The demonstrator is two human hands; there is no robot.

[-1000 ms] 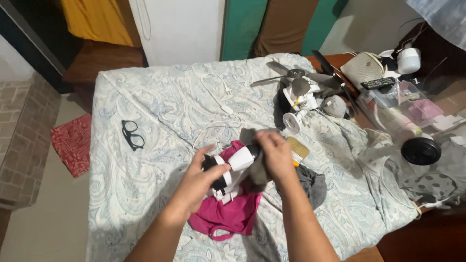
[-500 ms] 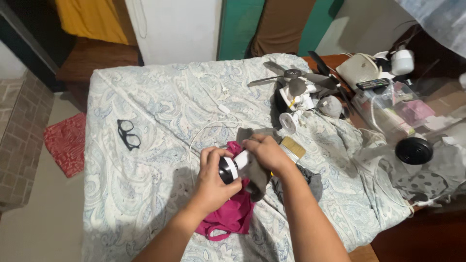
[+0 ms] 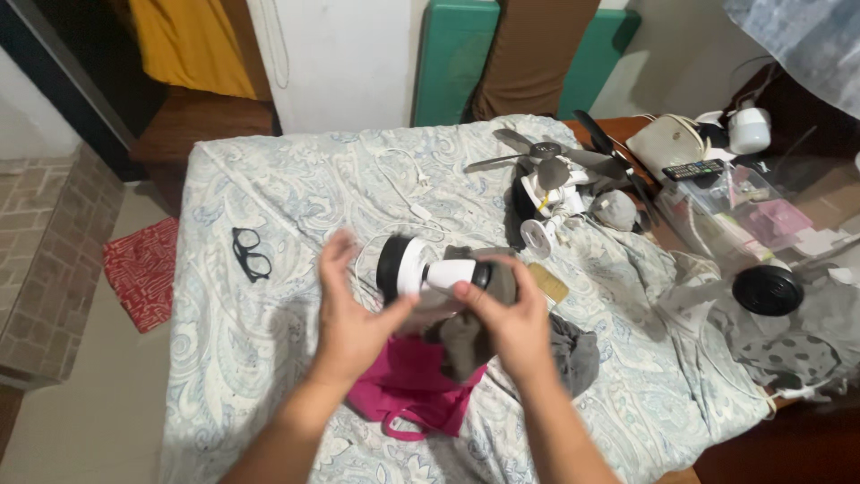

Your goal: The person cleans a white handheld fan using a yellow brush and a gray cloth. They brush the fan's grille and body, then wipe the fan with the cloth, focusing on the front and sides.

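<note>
A small white device with a round black front (image 3: 408, 267) is lifted above the bed. My right hand (image 3: 503, 318) grips its white body through a grey cloth (image 3: 470, 336) that hangs down under it. My left hand (image 3: 349, 309) is spread beside the device's round head, thumb touching its underside, fingers apart. A pink garment (image 3: 410, 385) lies on the bedspread below both hands.
Black glasses (image 3: 250, 253) lie on the patterned bedspread (image 3: 269, 188) to the left. A dismantled small fan with blades (image 3: 548, 170), a white cable (image 3: 408, 193), a brush (image 3: 548, 280), a black round lid (image 3: 767, 290), a remote and a clear box sit to the right.
The device was raised off the pink garment and turned so its round head faces left. My left hand let go of it and spread its fingers.
</note>
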